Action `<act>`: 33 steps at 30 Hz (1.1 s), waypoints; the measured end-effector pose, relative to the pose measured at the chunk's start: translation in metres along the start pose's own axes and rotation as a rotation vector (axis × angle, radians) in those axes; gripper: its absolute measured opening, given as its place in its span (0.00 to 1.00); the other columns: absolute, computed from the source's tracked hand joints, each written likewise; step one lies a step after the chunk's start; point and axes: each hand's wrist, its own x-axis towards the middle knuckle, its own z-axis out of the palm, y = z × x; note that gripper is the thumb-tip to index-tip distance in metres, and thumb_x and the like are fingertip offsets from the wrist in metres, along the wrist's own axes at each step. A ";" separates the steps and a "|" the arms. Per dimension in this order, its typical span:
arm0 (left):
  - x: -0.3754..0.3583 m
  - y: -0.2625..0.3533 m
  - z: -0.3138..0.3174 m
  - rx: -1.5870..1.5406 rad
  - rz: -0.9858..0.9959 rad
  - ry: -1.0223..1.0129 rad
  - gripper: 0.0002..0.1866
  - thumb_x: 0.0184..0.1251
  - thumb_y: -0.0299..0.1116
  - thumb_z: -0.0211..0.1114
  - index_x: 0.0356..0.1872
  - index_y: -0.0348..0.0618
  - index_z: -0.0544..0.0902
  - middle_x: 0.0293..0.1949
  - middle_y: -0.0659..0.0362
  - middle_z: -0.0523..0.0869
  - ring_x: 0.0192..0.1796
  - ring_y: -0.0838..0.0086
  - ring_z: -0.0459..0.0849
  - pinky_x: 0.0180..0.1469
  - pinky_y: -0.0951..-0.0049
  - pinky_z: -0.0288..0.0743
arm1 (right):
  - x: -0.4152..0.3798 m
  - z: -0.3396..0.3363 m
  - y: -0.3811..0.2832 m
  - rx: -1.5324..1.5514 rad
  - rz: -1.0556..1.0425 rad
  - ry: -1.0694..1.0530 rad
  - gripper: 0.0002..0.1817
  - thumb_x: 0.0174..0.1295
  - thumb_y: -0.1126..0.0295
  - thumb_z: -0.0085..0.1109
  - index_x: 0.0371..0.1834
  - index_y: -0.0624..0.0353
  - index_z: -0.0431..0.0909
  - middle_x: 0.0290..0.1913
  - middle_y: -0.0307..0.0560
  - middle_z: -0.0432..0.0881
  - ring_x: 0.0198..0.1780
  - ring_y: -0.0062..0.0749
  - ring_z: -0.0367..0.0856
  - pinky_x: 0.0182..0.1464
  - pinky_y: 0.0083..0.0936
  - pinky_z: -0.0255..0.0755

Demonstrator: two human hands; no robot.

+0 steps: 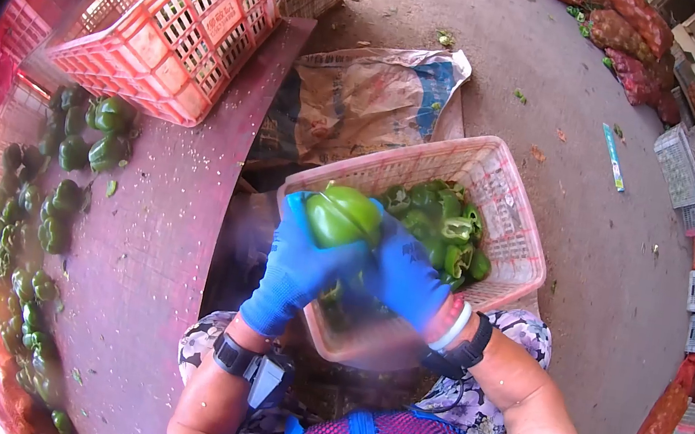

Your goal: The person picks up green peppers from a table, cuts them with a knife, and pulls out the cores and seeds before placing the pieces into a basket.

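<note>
Both of my hands wear blue gloves and meet around a large green bell pepper (340,217), above the near left part of a pink crate (517,233). My left hand (292,272) is closed on the pepper from the left and below. My right hand (402,272), a little blurred, presses against its right side with the fingers bent; whether it also holds something small cannot be made out. In the crate lie several green peppers and pepper pieces (457,230), partly hidden by my right hand.
A purple-red table (156,233) on the left bears rows of green peppers (54,227) and a large red crate (169,29). A crumpled paper sack (354,110) lies beyond the pink crate. Filled net sacks (629,44) and stacked crates (687,169) stand far right.
</note>
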 end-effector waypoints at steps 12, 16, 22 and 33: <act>0.001 -0.006 -0.033 -0.249 0.042 -0.283 0.48 0.47 0.27 0.84 0.71 0.43 0.65 0.58 0.53 0.81 0.58 0.69 0.81 0.61 0.67 0.80 | 0.016 -0.054 -0.027 1.111 0.387 -0.308 0.50 0.59 0.48 0.77 0.78 0.60 0.61 0.57 0.44 0.81 0.46 0.21 0.82 0.44 0.19 0.77; 0.001 -0.003 -0.018 -0.263 0.050 -0.424 0.49 0.47 0.26 0.84 0.71 0.45 0.64 0.60 0.56 0.79 0.60 0.70 0.79 0.62 0.66 0.78 | 0.017 -0.034 -0.016 1.146 0.227 -0.311 0.45 0.61 0.54 0.76 0.77 0.59 0.63 0.57 0.42 0.80 0.44 0.20 0.80 0.43 0.19 0.76; 0.010 -0.015 -0.024 -0.507 -0.148 -0.503 0.49 0.42 0.28 0.86 0.70 0.42 0.68 0.63 0.55 0.78 0.64 0.68 0.78 0.69 0.63 0.73 | 0.018 -0.052 -0.015 1.235 0.330 -0.389 0.39 0.54 0.62 0.74 0.70 0.57 0.70 0.45 0.39 0.82 0.36 0.20 0.80 0.37 0.18 0.75; 0.020 -0.028 -0.029 -1.106 0.027 -0.548 0.42 0.59 0.44 0.76 0.72 0.40 0.67 0.64 0.44 0.76 0.62 0.47 0.82 0.55 0.50 0.86 | 0.003 -0.098 -0.010 1.607 0.296 -0.437 0.45 0.54 0.58 0.73 0.76 0.59 0.65 0.50 0.50 0.85 0.38 0.32 0.88 0.38 0.23 0.80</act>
